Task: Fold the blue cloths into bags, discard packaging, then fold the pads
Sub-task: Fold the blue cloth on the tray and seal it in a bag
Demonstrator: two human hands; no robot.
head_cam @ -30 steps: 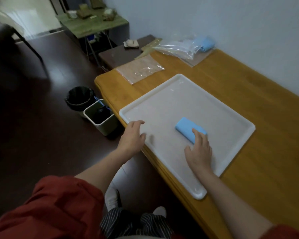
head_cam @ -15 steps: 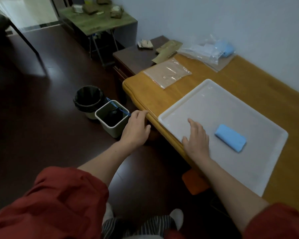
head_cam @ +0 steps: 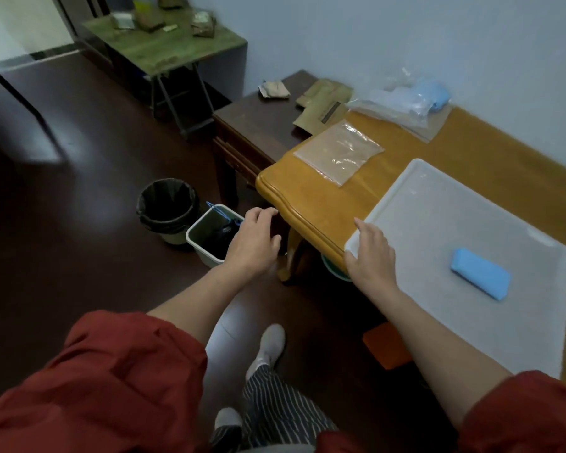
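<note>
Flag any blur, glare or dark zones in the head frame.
Head view: the pile of clear plastic bags by the wall is smeared and soft; the flat clear plastic bag on the orange wooden table shows small glints; the dark brown floor is dim; the folded blue cloth on the white plastic tray reads clearly.

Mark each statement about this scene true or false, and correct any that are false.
1. The folded blue cloth lies on the white tray. True.
2. The right hand grips the cloth. False: it is at a corner of the tray, apart from the cloth.
3. A black bin and a white bin stand on the floor. True.
4. The left hand rests on the tray. False: it is off the table, beside the white bin, holding nothing.
5. The clear bag lies in the tray. False: it lies on the wooden table, beyond the tray.
</note>
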